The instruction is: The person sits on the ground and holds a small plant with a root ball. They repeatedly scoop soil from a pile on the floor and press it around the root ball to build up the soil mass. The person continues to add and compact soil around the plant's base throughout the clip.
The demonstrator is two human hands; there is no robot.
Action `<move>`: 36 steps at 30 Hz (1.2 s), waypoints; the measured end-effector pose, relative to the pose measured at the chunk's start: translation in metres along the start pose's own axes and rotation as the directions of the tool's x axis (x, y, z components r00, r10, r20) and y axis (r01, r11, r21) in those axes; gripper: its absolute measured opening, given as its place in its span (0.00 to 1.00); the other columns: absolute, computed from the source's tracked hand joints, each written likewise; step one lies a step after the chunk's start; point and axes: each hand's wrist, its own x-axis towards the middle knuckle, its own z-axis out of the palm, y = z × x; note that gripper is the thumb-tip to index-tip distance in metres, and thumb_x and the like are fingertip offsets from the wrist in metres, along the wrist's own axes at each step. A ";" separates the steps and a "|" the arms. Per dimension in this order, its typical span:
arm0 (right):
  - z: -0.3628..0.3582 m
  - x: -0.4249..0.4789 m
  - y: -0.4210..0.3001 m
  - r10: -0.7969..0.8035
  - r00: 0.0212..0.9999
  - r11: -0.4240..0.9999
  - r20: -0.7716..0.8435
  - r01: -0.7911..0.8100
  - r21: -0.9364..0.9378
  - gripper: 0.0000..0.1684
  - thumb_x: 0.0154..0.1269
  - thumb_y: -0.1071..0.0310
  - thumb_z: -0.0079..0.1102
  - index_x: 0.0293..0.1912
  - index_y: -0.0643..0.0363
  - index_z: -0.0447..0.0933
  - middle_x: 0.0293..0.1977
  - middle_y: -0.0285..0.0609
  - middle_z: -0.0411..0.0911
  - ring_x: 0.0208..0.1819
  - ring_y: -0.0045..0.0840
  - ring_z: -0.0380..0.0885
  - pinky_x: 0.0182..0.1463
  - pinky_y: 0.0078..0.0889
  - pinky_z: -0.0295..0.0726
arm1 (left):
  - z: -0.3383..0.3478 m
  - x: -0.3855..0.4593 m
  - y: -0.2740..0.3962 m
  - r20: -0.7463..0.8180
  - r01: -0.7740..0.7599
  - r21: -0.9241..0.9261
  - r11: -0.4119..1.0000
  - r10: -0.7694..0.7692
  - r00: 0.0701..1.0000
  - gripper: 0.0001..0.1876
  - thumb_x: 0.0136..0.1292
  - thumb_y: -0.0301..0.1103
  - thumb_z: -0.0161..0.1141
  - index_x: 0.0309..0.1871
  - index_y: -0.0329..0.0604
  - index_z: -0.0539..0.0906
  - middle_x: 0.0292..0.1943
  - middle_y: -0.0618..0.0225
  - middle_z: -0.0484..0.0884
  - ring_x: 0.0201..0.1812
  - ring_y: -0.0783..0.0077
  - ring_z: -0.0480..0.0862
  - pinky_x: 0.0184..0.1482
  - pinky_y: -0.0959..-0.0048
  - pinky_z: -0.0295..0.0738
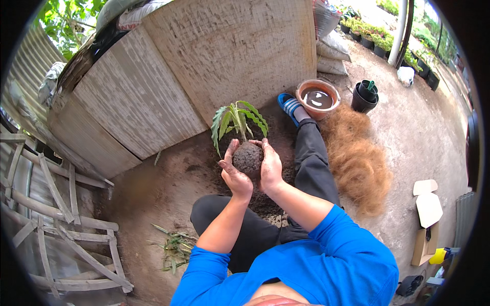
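Note:
Between my palms sits a round ball of dark soil (248, 158) with a leafy plant (239, 118) growing out of its top. My left hand (235, 172) cups the ball on one side, with soil on its fingers. Against the opposite side presses my right hand (271, 166), its fingertips also dirty. Long wavy-edged green leaves arch out beyond both hands. The roots are hidden inside the soil. Loose dark soil (279, 143) lies on the ground beneath and around the plant.
A clay-coloured pot of murky water (317, 98) stands beside my slippered foot (289, 107). Brown coconut fibre (358, 168) is heaped along my leg, near stacked black pots (365, 97). Cut leaves (178, 246) lie on the ground. Board panels (245, 53) rise ahead; a wooden frame (65, 229) stands left.

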 end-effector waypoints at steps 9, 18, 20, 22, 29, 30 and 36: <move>0.001 -0.013 0.004 -0.124 0.991 0.990 0.038 0.127 -0.058 0.15 0.71 0.64 0.42 0.42 0.64 0.74 0.35 0.40 0.76 0.37 0.20 0.74 0.45 0.24 0.74 | -0.006 -0.005 0.010 0.127 -0.076 0.076 0.994 0.066 0.990 0.32 0.72 0.52 0.30 0.62 0.29 0.63 0.60 0.49 0.67 0.63 0.60 0.66 0.65 0.65 0.57; 0.008 -0.020 0.001 -0.148 0.977 0.981 0.151 0.164 -0.099 0.16 0.71 0.63 0.38 0.44 0.64 0.72 0.38 0.43 0.76 0.39 0.24 0.75 0.47 0.27 0.74 | -0.004 -0.008 0.023 0.069 -0.197 0.094 0.976 0.191 0.979 0.32 0.71 0.52 0.31 0.64 0.29 0.60 0.63 0.46 0.63 0.66 0.59 0.61 0.67 0.63 0.52; 0.007 -0.022 0.002 -0.180 0.970 0.971 0.164 0.202 -0.126 0.16 0.70 0.64 0.38 0.44 0.64 0.72 0.38 0.42 0.75 0.39 0.23 0.75 0.47 0.26 0.74 | -0.004 -0.010 0.027 0.076 -0.223 0.068 0.973 0.218 0.973 0.32 0.71 0.52 0.32 0.65 0.29 0.60 0.63 0.46 0.63 0.66 0.59 0.61 0.66 0.63 0.52; 0.011 -0.023 0.001 -0.180 0.971 0.967 0.157 0.204 -0.155 0.16 0.70 0.64 0.38 0.44 0.64 0.72 0.38 0.43 0.75 0.40 0.25 0.75 0.48 0.28 0.74 | -0.006 -0.009 0.027 0.104 -0.190 0.026 0.981 0.186 0.977 0.34 0.71 0.54 0.31 0.65 0.30 0.60 0.64 0.47 0.62 0.66 0.59 0.60 0.67 0.63 0.51; 0.014 -0.009 -0.021 0.294 0.944 0.918 0.149 -0.322 0.231 0.19 0.68 0.60 0.36 0.46 0.61 0.72 0.42 0.45 0.77 0.44 0.33 0.77 0.52 0.38 0.74 | -0.018 0.007 0.041 0.209 -0.181 -0.031 0.983 0.184 0.960 0.41 0.67 0.62 0.25 0.65 0.28 0.59 0.65 0.51 0.61 0.67 0.60 0.60 0.68 0.63 0.48; 0.016 -0.010 -0.021 0.327 0.932 0.905 0.158 -0.357 0.233 0.20 0.68 0.59 0.34 0.46 0.60 0.72 0.41 0.45 0.78 0.44 0.34 0.77 0.53 0.40 0.74 | -0.020 0.010 0.043 0.222 -0.211 0.048 0.976 0.195 0.955 0.41 0.66 0.63 0.22 0.66 0.33 0.59 0.66 0.50 0.59 0.69 0.58 0.55 0.69 0.61 0.42; 0.018 -0.017 -0.003 0.315 0.940 0.926 0.133 -0.335 0.172 0.19 0.68 0.60 0.37 0.46 0.60 0.72 0.41 0.44 0.77 0.44 0.33 0.76 0.53 0.38 0.73 | -0.023 0.011 0.025 0.157 -0.275 -0.100 0.956 0.288 0.945 0.45 0.64 0.66 0.21 0.64 0.28 0.61 0.61 0.47 0.67 0.64 0.58 0.65 0.66 0.62 0.54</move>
